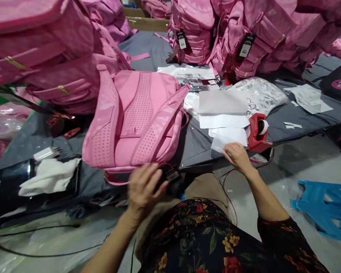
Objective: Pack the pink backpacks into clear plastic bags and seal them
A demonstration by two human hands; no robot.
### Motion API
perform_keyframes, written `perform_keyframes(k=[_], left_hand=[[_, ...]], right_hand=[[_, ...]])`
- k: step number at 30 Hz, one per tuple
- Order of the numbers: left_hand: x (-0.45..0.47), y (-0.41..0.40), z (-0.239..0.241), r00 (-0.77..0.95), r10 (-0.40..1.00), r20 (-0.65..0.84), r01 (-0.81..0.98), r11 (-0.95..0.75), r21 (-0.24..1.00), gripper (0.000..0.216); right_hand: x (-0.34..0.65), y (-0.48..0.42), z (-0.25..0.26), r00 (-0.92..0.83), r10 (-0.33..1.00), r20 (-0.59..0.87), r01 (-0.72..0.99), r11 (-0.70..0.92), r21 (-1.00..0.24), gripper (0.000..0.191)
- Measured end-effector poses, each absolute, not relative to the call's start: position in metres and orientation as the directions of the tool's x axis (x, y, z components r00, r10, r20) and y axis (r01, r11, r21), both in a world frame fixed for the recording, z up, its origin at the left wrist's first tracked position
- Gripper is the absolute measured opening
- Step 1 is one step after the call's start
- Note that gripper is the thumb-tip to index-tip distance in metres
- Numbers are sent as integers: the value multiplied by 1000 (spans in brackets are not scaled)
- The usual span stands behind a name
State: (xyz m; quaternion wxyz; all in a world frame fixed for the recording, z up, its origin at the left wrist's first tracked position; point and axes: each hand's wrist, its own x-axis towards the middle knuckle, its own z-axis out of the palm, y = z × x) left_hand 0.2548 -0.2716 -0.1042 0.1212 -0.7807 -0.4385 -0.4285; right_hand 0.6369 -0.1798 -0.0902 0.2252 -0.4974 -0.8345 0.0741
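Note:
A pink backpack (136, 121) lies back panel up on the grey cloth (199, 146) in front of me. My left hand (143, 187) is at its near bottom edge, fingers spread, beside a black hang tag (172, 175); whether it grips anything I cannot tell. My right hand (237, 155) rests on the corner of white paper sheets (227, 132), fingers pinching the edge, just left of a red tape dispenser (257, 132).
Piles of pink backpacks (45, 57) rise at the left and across the back (244, 34). A clear plastic bag (261, 94) and papers (309, 98) lie at right. A white cloth on a black tray (48, 176) sits left; a blue bag (324, 208) lies on the floor.

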Motion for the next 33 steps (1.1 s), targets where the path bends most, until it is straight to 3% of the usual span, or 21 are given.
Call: perform_keyframes(k=[2, 4, 6, 8, 9, 13, 17, 20, 23, 26, 29, 31, 33], left_hand=[[302, -281, -104, 323, 680, 659, 627, -675, 389, 84], [342, -283, -106, 339, 818, 465, 484, -575, 660, 85], [367, -281, -108, 300, 913, 277, 323, -371, 871, 57], [376, -279, -111, 265, 954, 140, 185, -192, 964, 23], [377, -279, -113, 247, 965, 91, 140, -128, 982, 17], [370, -290, -118, 150, 987, 51, 98, -66, 993, 19], [351, -302, -127, -166, 933, 319, 343, -249, 906, 18], [335, -303, -140, -448, 809, 380, 537, -96, 838, 34], [335, -288, -152, -552, 799, 240, 533, 116, 838, 50], [345, -261, -151, -569, 820, 54, 333, 169, 928, 40], [346, -250, -141, -467, 861, -202, -174, 134, 976, 40], [336, -259, -138, -246, 912, -327, -512, 164, 843, 50], [323, -274, -143, -40, 934, -356, -678, 236, 696, 57]], right_hand=[[615, -199, -70, -582, 802, 134, 665, 565, -489, 32], [596, -216, -53, -685, 729, -12, 554, 509, -658, 34], [588, -226, -41, -704, 704, -96, 499, 394, -772, 33], [588, -230, -36, -676, 724, -137, 477, 288, -831, 41], [590, -230, -36, -654, 741, -150, 470, 243, -848, 48], [584, -233, -52, -490, 862, -133, 459, 125, -880, 40], [569, -237, -73, -347, 937, 48, 457, 214, -864, 36], [569, -231, -79, -447, 885, 130, 487, 363, -794, 34], [572, -217, -74, -672, 741, -5, 498, 446, -743, 38], [572, -200, -63, -821, 543, -179, 469, 462, -753, 44], [579, -179, -52, -799, 528, -287, 508, 337, -793, 50], [589, -163, -46, -712, 613, -344, 587, 249, -771, 56], [594, -147, -43, -653, 663, -367, 644, 231, -729, 62]])
